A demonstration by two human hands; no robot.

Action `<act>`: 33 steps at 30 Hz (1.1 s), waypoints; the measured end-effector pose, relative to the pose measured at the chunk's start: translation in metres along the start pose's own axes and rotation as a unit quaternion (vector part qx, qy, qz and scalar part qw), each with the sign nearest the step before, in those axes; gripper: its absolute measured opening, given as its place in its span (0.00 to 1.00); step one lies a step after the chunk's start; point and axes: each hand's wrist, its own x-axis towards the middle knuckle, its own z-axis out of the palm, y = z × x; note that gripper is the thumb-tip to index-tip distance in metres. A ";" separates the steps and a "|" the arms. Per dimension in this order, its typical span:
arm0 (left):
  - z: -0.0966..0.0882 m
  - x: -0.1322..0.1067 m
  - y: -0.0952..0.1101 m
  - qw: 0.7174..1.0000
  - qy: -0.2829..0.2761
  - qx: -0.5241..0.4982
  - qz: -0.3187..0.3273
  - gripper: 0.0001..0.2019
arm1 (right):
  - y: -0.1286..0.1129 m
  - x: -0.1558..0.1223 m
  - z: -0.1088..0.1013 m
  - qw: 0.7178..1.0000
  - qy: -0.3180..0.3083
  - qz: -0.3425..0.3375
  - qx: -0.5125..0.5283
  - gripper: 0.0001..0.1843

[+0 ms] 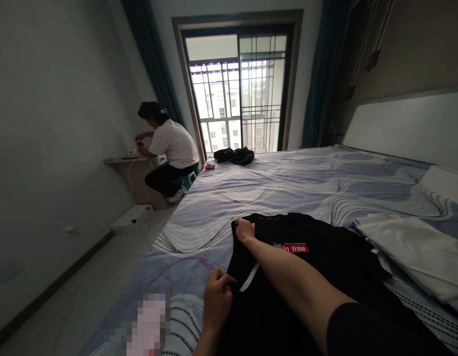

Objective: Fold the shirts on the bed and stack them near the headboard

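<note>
A black T-shirt (325, 267) with a red printed label lies spread on the bed (280, 188) in front of me. My right hand (245, 230) is closed on the shirt's far left edge, with my forearm stretched across the cloth. My left hand (216, 296) pinches the same left edge nearer to me, beside a white strip on the fabric.
White folded cloth (417, 252) lies on the bed to the right. A dark heap of clothes (234, 155) sits at the bed's far end by the window. Another person (168, 153) in a white shirt sits at a small wall shelf on the left. A white box (131, 218) lies on the floor.
</note>
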 end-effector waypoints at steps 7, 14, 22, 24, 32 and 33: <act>-0.002 0.003 0.007 0.984 0.014 0.138 0.115 0.21 | 0.008 -0.021 0.001 0.998 0.046 -0.028 -0.027 0.29; 0.006 0.015 -0.008 0.974 -0.088 0.128 0.166 0.20 | 0.152 -0.111 -0.102 0.986 0.146 0.057 -0.049 0.23; 0.012 0.027 -0.024 0.975 -0.095 0.105 0.172 0.21 | 0.301 -0.169 -0.204 0.898 0.162 0.403 -0.065 0.38; 0.011 0.029 -0.022 0.974 -0.097 0.110 0.172 0.22 | 0.304 -0.157 -0.213 0.906 0.145 0.396 -0.039 0.30; 0.007 0.032 -0.020 0.973 -0.100 0.125 0.163 0.21 | 0.228 -0.132 -0.239 0.961 0.203 0.176 -0.064 0.20; 0.007 0.033 -0.021 0.974 -0.099 0.123 0.163 0.21 | 0.214 -0.140 -0.228 0.974 0.189 0.097 -0.084 0.19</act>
